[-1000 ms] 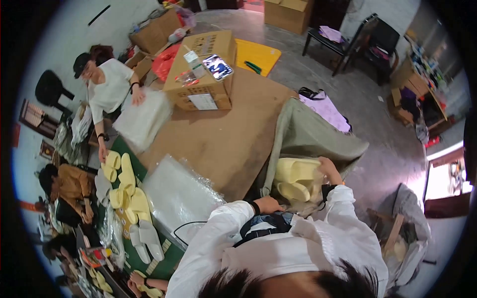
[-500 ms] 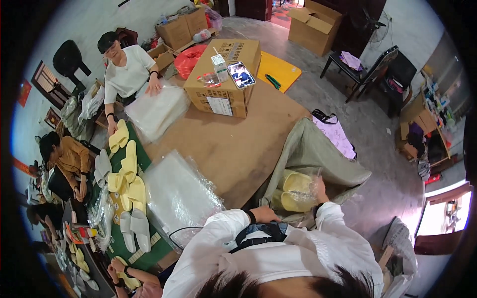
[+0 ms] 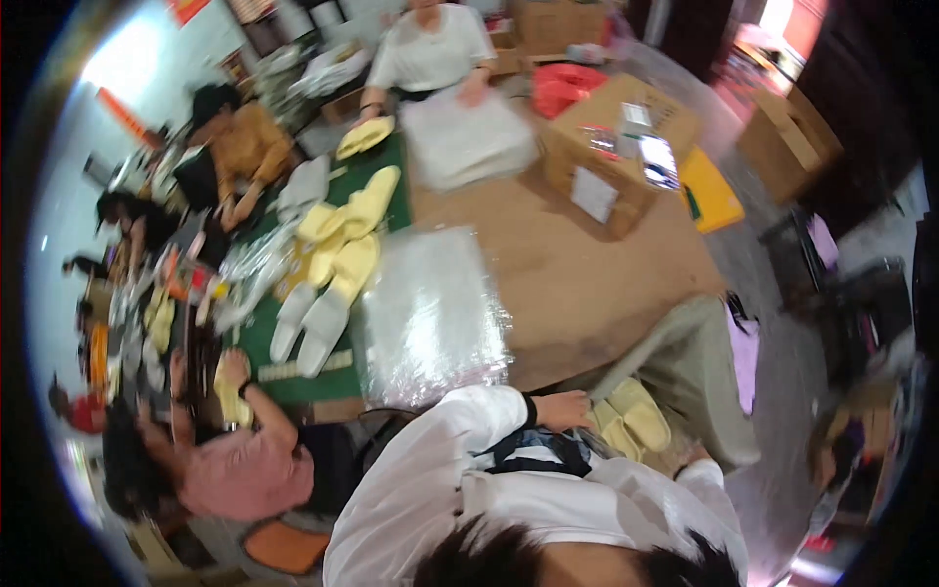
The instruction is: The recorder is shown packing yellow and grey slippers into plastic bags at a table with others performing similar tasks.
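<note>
A pair of yellow slippers (image 3: 631, 421) lies at the mouth of a large grey-green woven sack (image 3: 675, 357), just in front of my body. My right hand (image 3: 691, 454) is at their right end, blurred, apparently closed on the edge of their clear wrapping. My left hand (image 3: 561, 410) is closed at the sack's near left rim, beside the slippers. Left of my arms, a stack of clear plastic bags (image 3: 430, 303) lies on the brown tabletop (image 3: 597, 284). Yellow slippers (image 3: 352, 264) and light grey slippers (image 3: 323, 333) lie on the green mat beyond the bags.
A cardboard box (image 3: 621, 127) with a phone (image 3: 658, 161) on it stands at the far right of the table. A person in white handles a yellow slipper (image 3: 365, 138) near more clear bags (image 3: 469, 137). Close on my left sits a person in pink (image 3: 245, 455). Chairs (image 3: 841, 284) stand at right.
My view has swung left, bringing the person in pink into sight. The wrapped slippers sit tilted differently in the sack mouth, and my right hand is lower beside them. The person in white has lifted a slipper.
</note>
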Action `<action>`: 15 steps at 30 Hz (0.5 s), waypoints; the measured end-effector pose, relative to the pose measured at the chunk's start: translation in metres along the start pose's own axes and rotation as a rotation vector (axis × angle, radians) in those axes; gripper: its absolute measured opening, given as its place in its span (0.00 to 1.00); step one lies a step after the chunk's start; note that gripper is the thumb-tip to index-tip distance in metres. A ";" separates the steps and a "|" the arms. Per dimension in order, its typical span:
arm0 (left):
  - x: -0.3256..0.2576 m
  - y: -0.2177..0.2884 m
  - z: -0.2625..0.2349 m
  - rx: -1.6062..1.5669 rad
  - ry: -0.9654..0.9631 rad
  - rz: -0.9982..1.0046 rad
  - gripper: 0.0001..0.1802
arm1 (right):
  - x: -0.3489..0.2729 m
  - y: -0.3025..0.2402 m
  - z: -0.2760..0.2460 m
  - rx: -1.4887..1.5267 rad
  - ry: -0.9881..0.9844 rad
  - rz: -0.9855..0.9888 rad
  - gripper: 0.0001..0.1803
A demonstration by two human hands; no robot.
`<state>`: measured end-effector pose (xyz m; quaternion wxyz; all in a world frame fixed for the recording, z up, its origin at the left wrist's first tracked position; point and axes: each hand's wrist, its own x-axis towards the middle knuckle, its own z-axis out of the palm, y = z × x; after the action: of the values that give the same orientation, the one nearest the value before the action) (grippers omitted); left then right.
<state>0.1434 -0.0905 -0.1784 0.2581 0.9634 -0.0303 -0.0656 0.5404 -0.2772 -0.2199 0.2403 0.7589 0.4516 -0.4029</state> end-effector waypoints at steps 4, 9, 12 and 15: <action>-0.012 -0.017 -0.007 -0.024 0.179 -0.073 0.25 | 0.039 0.065 0.006 -0.035 0.324 0.123 0.14; -0.049 0.000 -0.086 -0.242 0.804 -0.304 0.23 | -0.001 -0.041 -0.064 -0.169 0.862 0.070 0.16; -0.080 0.027 -0.164 -0.102 1.242 -0.429 0.24 | -0.006 -0.151 -0.076 0.199 1.211 -0.223 0.16; -0.134 0.057 -0.219 -0.040 1.609 -0.248 0.24 | -0.037 -0.289 -0.075 0.253 1.072 -0.605 0.16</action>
<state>0.0406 -0.0194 0.0527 0.2088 0.7072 0.2725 0.6180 0.3062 -0.1030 -0.1481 -0.2356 0.7168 0.6528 -0.0669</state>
